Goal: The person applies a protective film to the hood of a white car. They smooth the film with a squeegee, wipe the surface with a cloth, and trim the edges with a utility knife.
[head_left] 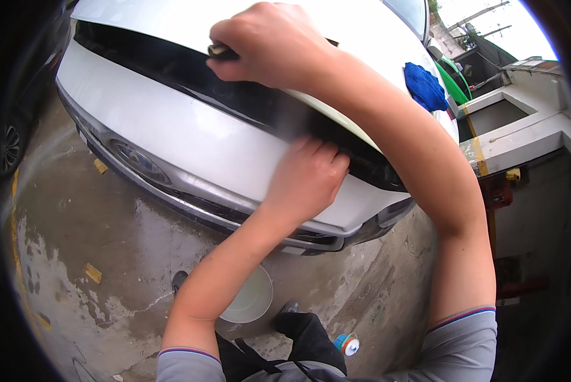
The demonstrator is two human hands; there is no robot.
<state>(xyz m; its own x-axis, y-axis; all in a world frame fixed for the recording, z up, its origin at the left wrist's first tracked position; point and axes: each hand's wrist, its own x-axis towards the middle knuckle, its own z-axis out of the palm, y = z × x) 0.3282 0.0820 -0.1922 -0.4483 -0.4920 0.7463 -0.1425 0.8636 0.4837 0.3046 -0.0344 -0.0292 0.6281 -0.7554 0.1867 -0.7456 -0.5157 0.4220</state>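
Note:
The front of a white car lies before me, with a dark band running between its upper and lower white panels. High over the upper panel, my right hand is closed around a dark tool-like object, one end of which shows beside the thumb. The rest of it is hidden by my fist. My left hand is lower, its curled fingertips against the lower panel near the dark band. Whether those fingers hold anything is hidden. An oval badge sits low on the car's front.
A blue cloth rests on the car's right edge. A bucket of cloudy liquid stands by my feet, and a small colourful can is beside my leg. A dark car's wheel shows at left. The concrete floor is partly wet.

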